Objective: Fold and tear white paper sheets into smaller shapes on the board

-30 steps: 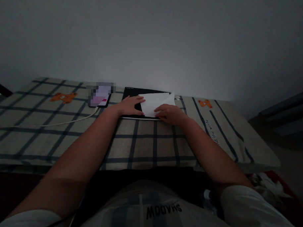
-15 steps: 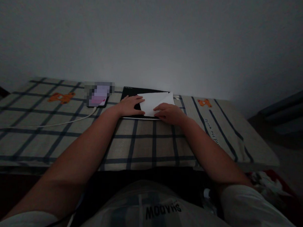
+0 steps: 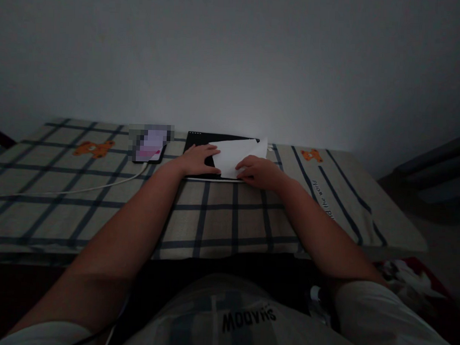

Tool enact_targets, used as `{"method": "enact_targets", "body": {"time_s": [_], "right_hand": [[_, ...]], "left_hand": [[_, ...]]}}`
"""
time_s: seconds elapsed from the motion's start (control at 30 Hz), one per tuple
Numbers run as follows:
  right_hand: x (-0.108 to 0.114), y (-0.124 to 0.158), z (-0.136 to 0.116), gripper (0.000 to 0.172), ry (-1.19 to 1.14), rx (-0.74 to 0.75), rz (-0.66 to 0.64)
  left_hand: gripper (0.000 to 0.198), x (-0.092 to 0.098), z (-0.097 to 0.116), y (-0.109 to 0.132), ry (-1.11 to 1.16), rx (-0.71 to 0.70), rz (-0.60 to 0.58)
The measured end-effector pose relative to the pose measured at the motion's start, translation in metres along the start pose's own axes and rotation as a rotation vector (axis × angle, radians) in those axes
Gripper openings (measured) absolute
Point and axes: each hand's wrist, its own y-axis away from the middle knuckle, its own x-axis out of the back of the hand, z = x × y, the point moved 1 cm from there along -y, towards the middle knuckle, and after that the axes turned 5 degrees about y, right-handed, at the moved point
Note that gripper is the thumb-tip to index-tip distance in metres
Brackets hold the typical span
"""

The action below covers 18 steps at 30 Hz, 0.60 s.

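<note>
**Q:** Report hand status and paper location.

**A:** I read the left hand (image 3: 197, 160) as flat, palm down, fingers pressed together and extended. Its fingertips touch the left edge of the paper (image 3: 234, 156). I read the right hand (image 3: 259, 172) as palm down with fingers curled, resting on the paper's lower right corner. I cannot tell whether its fingers pinch the sheet or only press it. The paper is white and folded, with an angled edge along its top. It lies on the pad (image 3: 201, 141), a dark flat rectangle. The pad sits at the far edge of the bed (image 3: 232, 218), near the middle, close to the wall (image 3: 234, 62).

**Q:** Report surrounding items.

**A:** I see a phone (image 3: 150, 148) just left of the pad, also at the far edge, apart from the left hand. Its screen is lit but blurred. A cable (image 3: 82, 189) runs from the phone toward the left edge of the bed. The bed carries a checked cover with dark lines. One bear print (image 3: 94, 148) lies toward the far left corner. A second bear print (image 3: 311, 155) lies right of the pad. A line of lettering (image 3: 321, 196) runs along the right side, too small for me to read. Lighting is low.
</note>
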Motion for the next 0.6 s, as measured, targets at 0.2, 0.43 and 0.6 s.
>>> {"method": "enact_targets", "body": {"time_s": [0.2, 0.43, 0.6], "right_hand": [[0.000, 0.001, 0.002, 0.024, 0.007, 0.030, 0.039], [-0.003, 0.003, 0.016, 0.033, 0.060, 0.035, 0.177], [-0.007, 0.002, 0.022, 0.035, 0.091, 0.010, 0.172]], "left_hand": [[0.096, 0.000, -0.001, 0.001, -0.019, -0.013, 0.001], [0.097, 0.005, -0.014, 0.003, -0.042, -0.009, -0.019], [0.088, 0.007, -0.011, 0.005, -0.046, 0.026, -0.037]]}}
